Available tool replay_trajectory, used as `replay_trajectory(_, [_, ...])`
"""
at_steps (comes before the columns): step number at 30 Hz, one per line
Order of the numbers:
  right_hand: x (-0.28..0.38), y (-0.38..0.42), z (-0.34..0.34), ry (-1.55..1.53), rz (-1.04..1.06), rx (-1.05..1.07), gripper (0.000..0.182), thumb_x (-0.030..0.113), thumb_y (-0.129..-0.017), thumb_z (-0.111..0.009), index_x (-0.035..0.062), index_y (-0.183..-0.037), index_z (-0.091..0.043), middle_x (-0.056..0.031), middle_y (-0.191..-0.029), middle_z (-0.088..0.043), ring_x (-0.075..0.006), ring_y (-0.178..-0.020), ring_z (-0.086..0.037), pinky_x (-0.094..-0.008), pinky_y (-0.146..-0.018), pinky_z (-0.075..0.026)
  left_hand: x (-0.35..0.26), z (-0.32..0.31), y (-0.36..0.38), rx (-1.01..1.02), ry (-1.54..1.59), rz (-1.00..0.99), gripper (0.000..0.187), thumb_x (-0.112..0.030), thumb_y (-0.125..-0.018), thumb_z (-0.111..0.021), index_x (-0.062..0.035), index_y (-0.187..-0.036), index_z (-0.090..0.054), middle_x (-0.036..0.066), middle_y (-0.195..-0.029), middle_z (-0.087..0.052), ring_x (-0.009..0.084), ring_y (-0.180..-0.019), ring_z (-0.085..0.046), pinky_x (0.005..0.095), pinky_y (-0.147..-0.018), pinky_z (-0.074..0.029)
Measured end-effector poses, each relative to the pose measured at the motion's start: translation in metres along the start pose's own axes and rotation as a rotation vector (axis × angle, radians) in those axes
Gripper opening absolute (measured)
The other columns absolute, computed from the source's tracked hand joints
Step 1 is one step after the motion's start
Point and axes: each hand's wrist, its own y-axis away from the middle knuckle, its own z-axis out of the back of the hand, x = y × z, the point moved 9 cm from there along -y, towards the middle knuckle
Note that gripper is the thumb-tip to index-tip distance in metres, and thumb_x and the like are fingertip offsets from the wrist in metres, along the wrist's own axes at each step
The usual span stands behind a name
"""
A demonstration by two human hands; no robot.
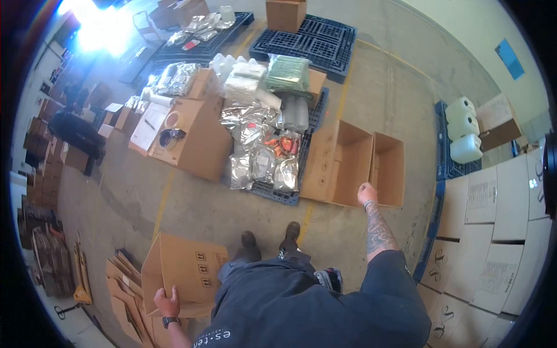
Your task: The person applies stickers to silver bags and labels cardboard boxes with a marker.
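Observation:
My left hand (167, 303) grips the edge of an open cardboard box (188, 267) printed with arrow marks, held at my left side. The fingers are partly hidden by the box wall. On the other side, my right arm reaches out to two open cardboard boxes (321, 165) standing side by side on the floor. My right hand (366, 194) is closed at the near end of the wall where these boxes meet, and seems to hold that wall. Beside them, silver foil pouches (264, 165) and orange-red packets (283, 145) lie on a blue pallet (272, 193).
A large carton (203, 139) carries a clipboard (149, 124) and tape rolls (172, 120). Flattened cardboard (125, 296) lies at lower left, near a yellow pallet jack (82, 284). Stacked white cartons (478, 232) line the right, with white jugs (464, 127) behind. Another person (75, 130) stands far left.

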Motion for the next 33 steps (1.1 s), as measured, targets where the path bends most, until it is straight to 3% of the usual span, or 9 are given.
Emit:
replay_trajectory(9, [0.107,0.067,-0.086,0.128,0.264,0.262,0.031,0.028,-0.086,-0.065,0.0043,-0.105,-0.068,-0.0215,-0.105,-0.068,-0.0344,-0.102,-0.065,-0.0408,-0.091,-0.051,0.074,-0.014,0.006,-0.015,0.027,0.126,0.04,-0.026,-0.079,-0.077,0.0028,-0.067,-0.051,0.022,-0.064,-0.05,0.0409,-0.061,-0.048,0.046,-0.057,-0.039])
replay_trajectory(11, [0.144,0.077,-0.113,0.102,0.344,0.311,0.029,0.031,-0.082,-0.068,0.0055,-0.096,-0.066,-0.0194,-0.101,-0.069,-0.035,-0.099,-0.065,-0.0422,-0.087,-0.051,0.093,-0.021,-0.002,-0.027,0.05,0.108,0.041,-0.027,-0.077,-0.077,0.0024,-0.066,-0.051,0.022,-0.064,-0.05,0.0411,-0.061,-0.049,0.0462,-0.057,-0.04])
replay_trajectory(13, [0.185,0.084,-0.111,0.117,0.379,0.291,0.027,0.03,-0.08,-0.069,0.0051,-0.092,-0.065,-0.0197,-0.098,-0.069,-0.0352,-0.096,-0.065,-0.0422,-0.084,-0.051,0.098,-0.029,-0.006,-0.051,0.073,0.097,0.043,-0.028,-0.076,-0.078,0.0019,-0.065,-0.05,0.022,-0.064,-0.05,0.0414,-0.062,-0.049,0.0465,-0.057,-0.04])
replay_trajectory(18, [0.31,0.12,-0.166,0.053,0.464,0.22,0.025,0.028,-0.076,-0.071,0.0039,-0.082,-0.064,-0.0192,-0.085,-0.069,-0.0356,-0.084,-0.067,-0.0427,-0.075,-0.053,0.185,-0.043,-0.041,0.031,0.103,0.227,0.05,-0.031,-0.074,-0.08,0.0012,-0.061,-0.044,0.022,-0.063,-0.048,0.0409,-0.06,-0.048,0.0466,-0.056,-0.039])
replay_trajectory(23, [0.499,0.216,-0.233,0.018,0.784,0.381,0.031,0.035,-0.084,-0.069,0.0042,-0.09,-0.066,-0.0151,-0.084,-0.069,-0.0293,-0.081,-0.068,-0.0409,-0.072,-0.052,0.254,-0.039,-0.067,0.063,0.069,0.285,0.051,-0.033,-0.073,-0.08,0.001,-0.06,-0.044,0.022,-0.063,-0.05,0.0413,-0.061,-0.05,0.0469,-0.056,-0.039])
replay_trajectory(27, [0.66,0.298,-0.247,-0.134,0.97,0.465,0.035,0.035,-0.087,-0.066,0.0039,-0.103,-0.064,-0.0176,-0.092,-0.07,-0.0336,-0.088,-0.068,-0.0421,-0.078,-0.053,0.276,-0.04,-0.093,0.075,0.093,0.302,0.051,-0.034,-0.072,-0.081,0.0,-0.059,-0.045,0.021,-0.062,-0.049,0.041,-0.061,-0.051,0.0471,-0.056,-0.04])
replay_trajectory(29, [0.727,0.303,-0.278,-0.218,0.993,0.51,0.036,0.033,-0.088,-0.065,0.003,-0.107,-0.062,-0.0171,-0.088,-0.069,-0.0345,-0.087,-0.067,-0.0422,-0.079,-0.053,0.284,-0.043,-0.114,0.056,0.116,0.264,0.051,-0.034,-0.072,-0.081,-0.0003,-0.059,-0.045,0.02,-0.062,-0.05,0.041,-0.06,-0.05,0.0471,-0.056,-0.039])
replay_trajectory(32, [0.822,0.298,-0.318,-0.126,0.994,0.481,0.038,0.031,-0.088,-0.063,0.0024,-0.113,-0.059,-0.0189,-0.1,-0.068,-0.034,-0.096,-0.066,-0.0419,-0.084,-0.052,0.304,-0.047,-0.151,0.096,0.09,0.267,0.051,-0.034,-0.071,-0.081,-0.0008,-0.059,-0.044,0.019,-0.06,-0.049,0.0401,-0.059,-0.049,0.0469,-0.055,-0.038])
replay_trajectory(33, [0.848,0.282,-0.341,-0.127,1.015,0.368,0.036,0.029,-0.088,-0.062,0.0032,-0.114,-0.059,-0.0192,-0.108,-0.064,-0.0348,-0.103,-0.063,-0.0432,-0.086,-0.051,0.311,-0.048,-0.164,0.093,0.085,0.265,0.052,-0.034,-0.071,-0.082,-0.001,-0.059,-0.044,0.018,-0.059,-0.049,0.0396,-0.058,-0.049,0.047,-0.054,-0.038])
